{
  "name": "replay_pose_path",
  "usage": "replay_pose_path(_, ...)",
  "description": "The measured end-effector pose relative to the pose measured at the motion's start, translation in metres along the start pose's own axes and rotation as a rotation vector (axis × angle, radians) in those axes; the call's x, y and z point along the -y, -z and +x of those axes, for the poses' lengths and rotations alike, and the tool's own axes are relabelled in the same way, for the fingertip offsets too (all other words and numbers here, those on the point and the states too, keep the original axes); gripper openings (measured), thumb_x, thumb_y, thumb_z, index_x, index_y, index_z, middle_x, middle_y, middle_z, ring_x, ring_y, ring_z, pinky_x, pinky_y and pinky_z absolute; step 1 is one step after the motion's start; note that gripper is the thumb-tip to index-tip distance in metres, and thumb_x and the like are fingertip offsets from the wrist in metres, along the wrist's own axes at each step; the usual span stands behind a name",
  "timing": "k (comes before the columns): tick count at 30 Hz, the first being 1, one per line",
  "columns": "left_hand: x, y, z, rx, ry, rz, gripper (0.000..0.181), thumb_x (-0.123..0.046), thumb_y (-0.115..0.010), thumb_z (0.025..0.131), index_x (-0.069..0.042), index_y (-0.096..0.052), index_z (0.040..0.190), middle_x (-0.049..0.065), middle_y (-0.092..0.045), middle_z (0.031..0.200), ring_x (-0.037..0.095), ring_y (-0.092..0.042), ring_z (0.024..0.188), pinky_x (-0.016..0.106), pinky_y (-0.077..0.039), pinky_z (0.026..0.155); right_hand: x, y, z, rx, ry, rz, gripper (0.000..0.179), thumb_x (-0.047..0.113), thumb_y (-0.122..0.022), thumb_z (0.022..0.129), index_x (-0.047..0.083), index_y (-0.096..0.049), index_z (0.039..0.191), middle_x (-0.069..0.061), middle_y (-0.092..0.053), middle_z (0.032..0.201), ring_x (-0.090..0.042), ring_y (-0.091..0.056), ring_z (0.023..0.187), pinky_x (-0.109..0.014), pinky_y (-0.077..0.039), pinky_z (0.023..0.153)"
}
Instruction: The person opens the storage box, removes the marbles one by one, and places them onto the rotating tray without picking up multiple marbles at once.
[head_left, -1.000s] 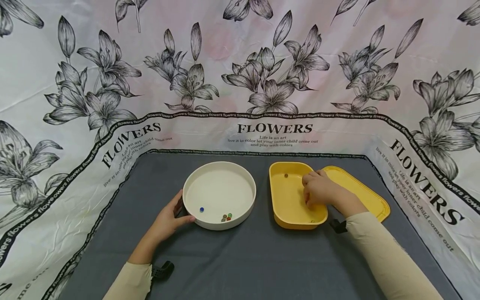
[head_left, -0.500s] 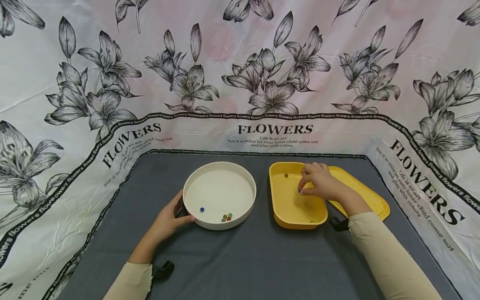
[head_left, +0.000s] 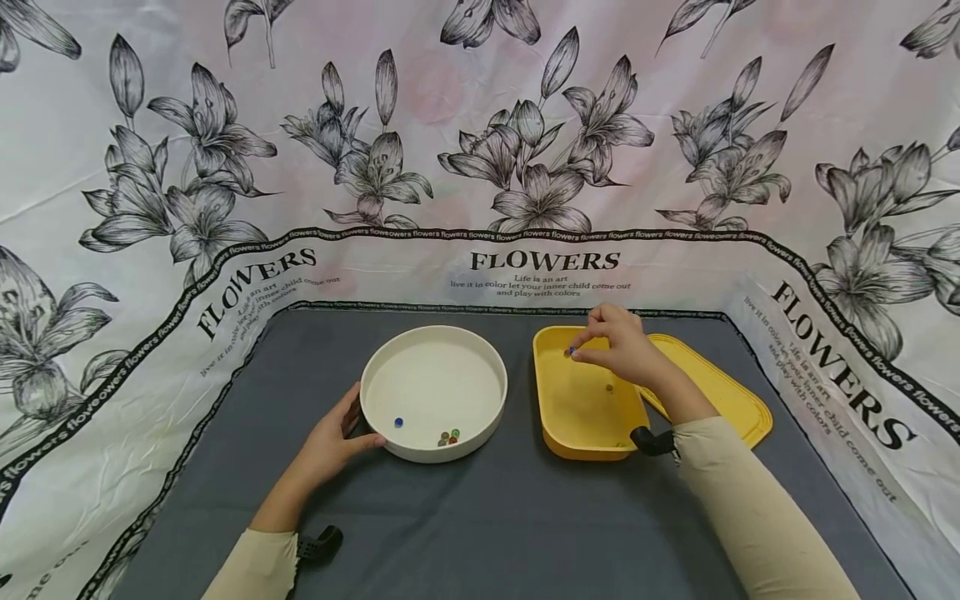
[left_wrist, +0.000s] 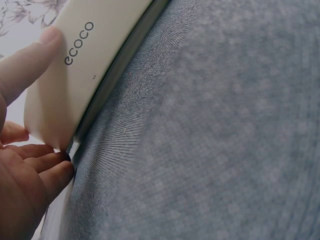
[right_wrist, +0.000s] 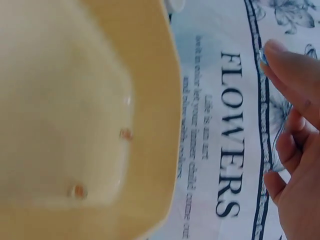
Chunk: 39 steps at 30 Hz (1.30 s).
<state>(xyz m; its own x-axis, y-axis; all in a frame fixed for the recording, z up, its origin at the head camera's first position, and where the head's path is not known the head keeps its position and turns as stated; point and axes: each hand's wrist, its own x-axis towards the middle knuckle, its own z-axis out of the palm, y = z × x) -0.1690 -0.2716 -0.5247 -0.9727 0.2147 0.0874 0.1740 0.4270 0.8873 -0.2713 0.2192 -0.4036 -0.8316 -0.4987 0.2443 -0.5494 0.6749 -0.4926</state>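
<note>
A round white bowl holds one blue marble and a small cluster of marbles near its front. My left hand grips the bowl's left side; in the left wrist view the thumb presses the wall marked "ecoco" and fingers touch its lower edge. Over the back of the yellow container, my right hand pinches a blue marble between thumb and fingertip. Orange-brown marbles lie on the container's floor, and another marble sits by its front wall.
A yellow lid lies right of the container, partly behind the right forearm. Grey cloth covers the table, with a white flower-printed cloth around and behind it. Each wrist carries a black band.
My right hand, first low inside the yellow container, has risen with a blue marble and moved toward the container's back. An orange-brown marble shows where the hand was. My left hand stays on the bowl.
</note>
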Motion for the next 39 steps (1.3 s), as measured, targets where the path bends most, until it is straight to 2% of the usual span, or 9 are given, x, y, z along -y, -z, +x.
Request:
replay_pose_path(5, 0.000, -0.001, -0.001, 0.005, 0.007, -0.013, 0.114, -0.034, -0.086, 0.084, -0.011, -0.011, 0.166, 0.014, -0.021, 0.170, 0.034, -0.025, 0.155, 0.049, -0.029, 0.124, 0.016, -0.007, 0.011, -0.031, -0.028, 0.063, 0.012, 0.023, -0.080, 0.091, 0.016, -0.081, 0.101, -0.005, -0.030, 0.095, -0.027, -0.029, 0.100, -0.050, -0.010, 0.083)
replay_pose_path(11, 0.000, -0.004, -0.003, 0.014, 0.018, -0.008, 0.115, -0.036, -0.086, 0.083, -0.011, -0.011, 0.166, 0.015, -0.022, 0.169, 0.035, -0.026, 0.154, 0.050, -0.030, 0.123, 0.032, -0.016, 0.016, -0.056, -0.125, 0.184, 0.018, 0.028, -0.077, 0.095, 0.016, -0.081, 0.107, -0.010, -0.037, 0.107, -0.027, -0.030, 0.107, -0.046, -0.022, 0.083)
replay_pose_path(15, 0.000, -0.002, -0.004, 0.003, 0.020, -0.008, 0.115, -0.034, -0.086, 0.083, -0.011, -0.011, 0.166, 0.017, -0.024, 0.169, 0.036, -0.027, 0.154, 0.051, -0.030, 0.123, 0.043, -0.021, 0.022, -0.075, -0.141, 0.218, 0.022, 0.030, -0.076, 0.096, 0.014, -0.081, 0.110, -0.009, -0.034, 0.106, -0.027, -0.030, 0.107, -0.043, -0.030, 0.079)
replay_pose_path(20, -0.001, 0.001, -0.004, -0.002, 0.018, -0.010, 0.113, -0.034, -0.086, 0.084, -0.012, -0.011, 0.166, 0.015, -0.024, 0.169, 0.034, -0.026, 0.155, 0.050, -0.030, 0.124, 0.052, -0.029, 0.033, -0.088, -0.126, 0.243, 0.021, 0.027, -0.076, 0.095, 0.012, -0.081, 0.110, -0.008, -0.033, 0.103, -0.028, -0.031, 0.107, -0.044, -0.025, 0.079)
replay_pose_path(22, -0.002, 0.001, -0.004, 0.002, 0.013, -0.011, 0.112, -0.033, -0.085, 0.085, -0.012, -0.011, 0.166, 0.015, -0.023, 0.169, 0.034, -0.026, 0.155, 0.050, -0.030, 0.124, 0.055, -0.034, 0.037, -0.086, -0.114, 0.244, 0.020, 0.026, -0.077, 0.095, 0.013, -0.081, 0.109, -0.010, -0.033, 0.102, -0.031, -0.032, 0.105, -0.045, -0.022, 0.079)
replay_pose_path(26, -0.004, 0.001, -0.005, 0.004, 0.008, -0.010, 0.111, -0.032, -0.085, 0.085, -0.012, -0.012, 0.166, 0.015, -0.023, 0.169, 0.034, -0.026, 0.155, 0.049, -0.030, 0.124, 0.064, -0.042, 0.046, -0.066, -0.095, 0.233, 0.018, 0.025, -0.078, 0.094, 0.013, -0.082, 0.107, -0.012, -0.035, 0.100, -0.033, -0.034, 0.103, -0.044, -0.022, 0.079)
replay_pose_path(32, -0.001, -0.001, -0.003, 0.000, 0.003, 0.000, 0.111, -0.031, -0.086, 0.085, -0.009, -0.013, 0.166, 0.018, -0.024, 0.168, 0.037, -0.026, 0.154, 0.052, -0.029, 0.124, 0.070, -0.055, 0.057, -0.038, -0.058, 0.162, 0.019, 0.025, -0.078, 0.094, 0.014, -0.081, 0.109, -0.006, -0.036, 0.099, -0.026, -0.032, 0.100, -0.044, -0.020, 0.081)
replay_pose_path(39, -0.001, 0.000, -0.002, 0.000, -0.007, -0.006, 0.110, -0.029, -0.085, 0.085, -0.008, -0.014, 0.166, 0.020, -0.024, 0.168, 0.039, -0.026, 0.154, 0.053, -0.029, 0.123, 0.072, -0.063, 0.072, -0.018, -0.016, 0.106, 0.020, 0.024, -0.078, 0.094, 0.014, -0.081, 0.112, -0.006, -0.038, 0.098, -0.025, -0.032, 0.098, -0.043, -0.019, 0.082)
